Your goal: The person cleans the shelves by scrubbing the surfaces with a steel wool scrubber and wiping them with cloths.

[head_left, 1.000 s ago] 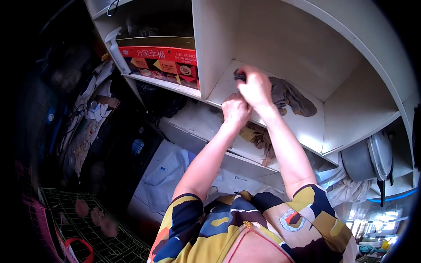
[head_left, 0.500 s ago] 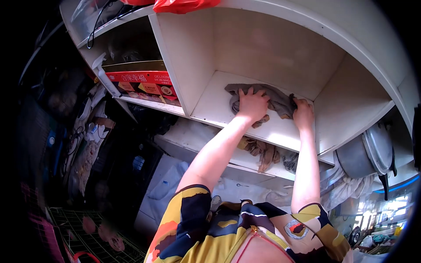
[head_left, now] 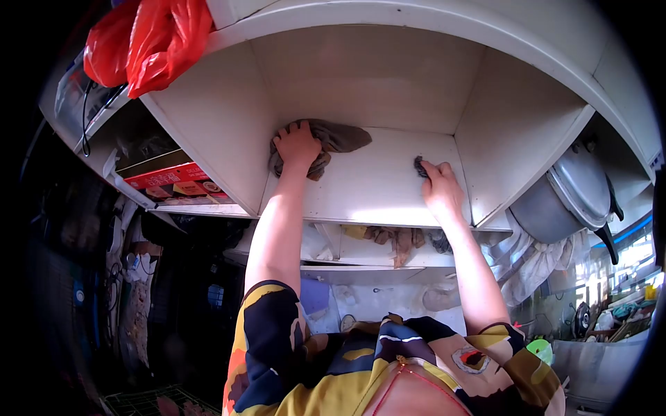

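Note:
My left hand (head_left: 298, 145) presses a grey-brown cloth (head_left: 343, 136) onto the shelf board, at the back left corner of a white cabinet compartment. Its fingers curl over the bunched cloth, and part of the cloth trails out to the right. In my right hand (head_left: 442, 191), a small dark wad (head_left: 420, 166) is pinched between thumb and fingers; it looks like steel wool, though its kind is not certain. That hand is over the right part of the white shelf board (head_left: 374, 191), apart from the cloth.
A red plastic bag (head_left: 163, 48) hangs at the upper left. A red printed box (head_left: 177, 182) sits in the left compartment. Crumpled cloths (head_left: 399, 243) lie on the shelf below. A pressure cooker (head_left: 562, 197) stands to the right, its handles sticking out.
My left hand has slid the cloth left into the compartment's corner. My right hand is now apart from the cloth, with the dark wad in its fingers. The view has shifted too.

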`<act>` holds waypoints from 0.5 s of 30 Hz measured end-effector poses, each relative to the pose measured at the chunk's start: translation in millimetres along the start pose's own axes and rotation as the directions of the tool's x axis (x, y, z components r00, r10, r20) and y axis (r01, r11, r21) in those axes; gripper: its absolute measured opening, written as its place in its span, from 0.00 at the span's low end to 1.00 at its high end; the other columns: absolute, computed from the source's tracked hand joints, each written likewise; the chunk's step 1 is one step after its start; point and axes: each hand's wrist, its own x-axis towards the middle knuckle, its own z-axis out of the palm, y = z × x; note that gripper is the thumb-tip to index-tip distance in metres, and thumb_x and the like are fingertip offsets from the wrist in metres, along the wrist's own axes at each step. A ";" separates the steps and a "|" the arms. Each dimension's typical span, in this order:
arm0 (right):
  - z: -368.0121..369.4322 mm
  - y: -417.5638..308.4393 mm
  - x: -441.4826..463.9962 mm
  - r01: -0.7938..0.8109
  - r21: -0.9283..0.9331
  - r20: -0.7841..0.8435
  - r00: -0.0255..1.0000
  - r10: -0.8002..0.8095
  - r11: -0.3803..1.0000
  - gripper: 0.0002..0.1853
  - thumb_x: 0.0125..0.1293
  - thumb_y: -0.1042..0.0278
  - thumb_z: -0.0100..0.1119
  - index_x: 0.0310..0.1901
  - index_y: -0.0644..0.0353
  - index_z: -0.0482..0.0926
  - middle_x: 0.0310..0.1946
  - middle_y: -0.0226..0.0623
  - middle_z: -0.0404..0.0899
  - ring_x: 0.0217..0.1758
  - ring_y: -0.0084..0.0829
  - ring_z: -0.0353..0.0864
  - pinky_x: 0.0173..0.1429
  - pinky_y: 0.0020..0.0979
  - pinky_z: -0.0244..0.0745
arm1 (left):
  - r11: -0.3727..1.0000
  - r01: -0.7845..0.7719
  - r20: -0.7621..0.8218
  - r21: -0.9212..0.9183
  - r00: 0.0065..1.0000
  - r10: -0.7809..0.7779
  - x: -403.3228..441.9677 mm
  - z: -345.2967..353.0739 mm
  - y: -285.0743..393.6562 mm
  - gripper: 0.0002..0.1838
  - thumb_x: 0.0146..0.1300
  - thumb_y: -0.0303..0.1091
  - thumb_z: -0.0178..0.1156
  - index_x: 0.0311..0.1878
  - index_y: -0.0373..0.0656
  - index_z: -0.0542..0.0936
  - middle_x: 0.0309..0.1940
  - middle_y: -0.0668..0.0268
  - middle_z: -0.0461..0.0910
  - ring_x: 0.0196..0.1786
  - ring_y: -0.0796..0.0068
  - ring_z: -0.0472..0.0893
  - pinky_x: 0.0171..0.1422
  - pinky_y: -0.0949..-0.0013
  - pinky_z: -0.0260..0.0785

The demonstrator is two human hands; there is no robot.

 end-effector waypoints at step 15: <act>9.8 -0.4 -11.7 0.007 0.195 -0.148 0.989 0.023 0.981 0.14 0.59 0.68 0.57 0.48 0.56 0.80 0.42 0.43 0.77 0.41 0.50 0.82 0.44 0.48 0.78 | 0.780 -0.600 0.030 -0.178 0.789 0.614 -53.3 -7.3 225.4 0.28 0.63 0.42 0.55 0.68 0.70 0.70 0.70 0.76 0.64 0.71 0.62 0.63 0.69 0.36 0.56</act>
